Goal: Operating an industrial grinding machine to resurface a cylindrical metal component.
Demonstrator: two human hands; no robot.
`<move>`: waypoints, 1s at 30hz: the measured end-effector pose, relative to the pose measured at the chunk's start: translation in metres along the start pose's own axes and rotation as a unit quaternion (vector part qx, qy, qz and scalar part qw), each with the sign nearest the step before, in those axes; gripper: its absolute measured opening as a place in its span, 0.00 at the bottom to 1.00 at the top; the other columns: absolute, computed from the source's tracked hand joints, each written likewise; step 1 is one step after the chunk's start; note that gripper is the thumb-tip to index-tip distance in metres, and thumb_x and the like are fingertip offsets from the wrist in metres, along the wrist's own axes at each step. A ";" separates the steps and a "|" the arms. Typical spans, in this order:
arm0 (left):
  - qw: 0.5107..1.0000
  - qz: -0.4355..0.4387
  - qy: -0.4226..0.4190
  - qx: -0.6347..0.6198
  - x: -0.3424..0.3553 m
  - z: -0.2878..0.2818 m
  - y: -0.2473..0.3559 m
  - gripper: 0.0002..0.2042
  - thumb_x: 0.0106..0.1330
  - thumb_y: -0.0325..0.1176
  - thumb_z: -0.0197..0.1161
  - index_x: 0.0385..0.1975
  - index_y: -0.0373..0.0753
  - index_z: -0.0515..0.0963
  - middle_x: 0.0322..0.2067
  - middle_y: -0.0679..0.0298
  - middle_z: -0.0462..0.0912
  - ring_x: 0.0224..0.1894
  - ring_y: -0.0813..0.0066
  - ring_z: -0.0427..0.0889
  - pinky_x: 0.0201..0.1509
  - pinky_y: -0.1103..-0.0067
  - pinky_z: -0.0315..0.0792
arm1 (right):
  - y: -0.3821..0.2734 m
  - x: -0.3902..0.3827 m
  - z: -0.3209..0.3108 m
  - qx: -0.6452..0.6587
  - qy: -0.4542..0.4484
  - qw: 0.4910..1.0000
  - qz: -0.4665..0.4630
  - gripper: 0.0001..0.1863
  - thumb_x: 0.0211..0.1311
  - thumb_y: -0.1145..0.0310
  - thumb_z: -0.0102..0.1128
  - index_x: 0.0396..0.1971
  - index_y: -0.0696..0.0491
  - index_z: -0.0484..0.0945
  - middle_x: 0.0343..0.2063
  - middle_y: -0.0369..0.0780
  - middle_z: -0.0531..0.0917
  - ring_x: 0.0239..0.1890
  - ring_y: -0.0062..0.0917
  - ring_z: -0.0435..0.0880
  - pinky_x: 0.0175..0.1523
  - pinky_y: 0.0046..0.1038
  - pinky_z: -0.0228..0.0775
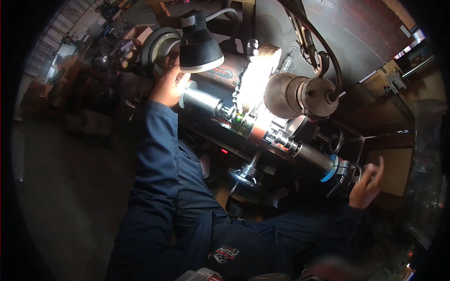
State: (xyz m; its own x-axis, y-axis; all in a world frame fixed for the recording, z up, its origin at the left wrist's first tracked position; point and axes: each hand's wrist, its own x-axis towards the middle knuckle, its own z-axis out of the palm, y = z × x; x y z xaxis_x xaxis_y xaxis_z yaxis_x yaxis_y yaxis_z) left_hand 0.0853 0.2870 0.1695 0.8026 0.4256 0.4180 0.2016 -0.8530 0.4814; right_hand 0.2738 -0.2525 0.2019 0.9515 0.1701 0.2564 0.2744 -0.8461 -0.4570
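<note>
A bench machine with a long horizontal shaft line slants across the middle. My left hand (169, 88) is raised at its left end, beside a black lamp shade (199, 44) and near a grey disc (188, 93) on a shiny cylinder (202, 102). The shade partly hides its fingers, so its grip does not show. At the other end my right hand (367, 187) is held with the index finger stretched out and holds nothing visible. It is close to a blue ring (331, 168) and a metal clamp with a lever (346, 172).
A beige cylindrical motor housing (300, 96) sits behind the shaft line, with a cable from above. A brightly lit block (262, 70) stands beside it. In front projects a chrome handwheel (244, 175). A large round wheel (161, 47) stands behind the lamp.
</note>
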 end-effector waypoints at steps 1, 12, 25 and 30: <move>1.000 -0.004 0.000 0.003 -0.001 0.001 0.000 0.24 0.70 0.34 0.59 0.64 0.41 0.64 0.54 0.55 0.76 0.45 0.65 0.83 0.50 0.70 0.75 | 0.001 -0.016 0.005 0.009 0.154 0.986 -0.066 0.20 0.73 0.65 0.44 0.56 0.62 0.72 0.52 0.54 0.79 0.54 0.44 0.78 0.57 0.37 0.68; 0.998 -0.061 -0.009 -0.003 -0.003 0.004 -0.016 0.15 0.71 0.34 0.59 0.54 0.37 0.73 0.39 0.57 0.85 0.37 0.72 0.85 0.43 0.74 0.77 | 0.017 -0.068 0.049 0.071 0.176 0.978 -0.081 0.25 0.76 0.63 0.35 0.64 0.63 0.62 0.60 0.57 0.70 0.64 0.47 0.71 0.67 0.40 0.62; 0.997 -0.057 -0.028 -0.034 -0.004 -0.002 -0.002 0.13 0.73 0.34 0.55 0.51 0.35 0.74 0.37 0.55 0.85 0.39 0.66 0.84 0.45 0.71 0.75 | -0.012 0.010 0.000 -0.014 -0.095 0.995 0.015 0.15 0.71 0.68 0.48 0.47 0.61 0.79 0.41 0.53 0.84 0.46 0.44 0.84 0.50 0.35 0.74; 0.996 -0.048 -0.035 0.058 -0.002 -0.002 -0.007 0.14 0.72 0.36 0.55 0.50 0.34 0.74 0.36 0.55 0.84 0.38 0.65 0.83 0.44 0.71 0.75 | -0.012 0.008 0.004 -0.001 -0.073 0.996 0.048 0.16 0.72 0.66 0.49 0.47 0.61 0.80 0.41 0.52 0.84 0.44 0.43 0.84 0.49 0.33 0.75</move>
State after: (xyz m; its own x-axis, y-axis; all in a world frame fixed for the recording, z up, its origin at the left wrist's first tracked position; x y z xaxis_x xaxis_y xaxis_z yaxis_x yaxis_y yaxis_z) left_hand 0.0810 0.2922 0.1665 0.8130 0.4887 0.3165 0.3407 -0.8401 0.4221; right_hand 0.2784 -0.2391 0.2064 0.9837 0.1589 0.0846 0.1800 -0.8631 -0.4718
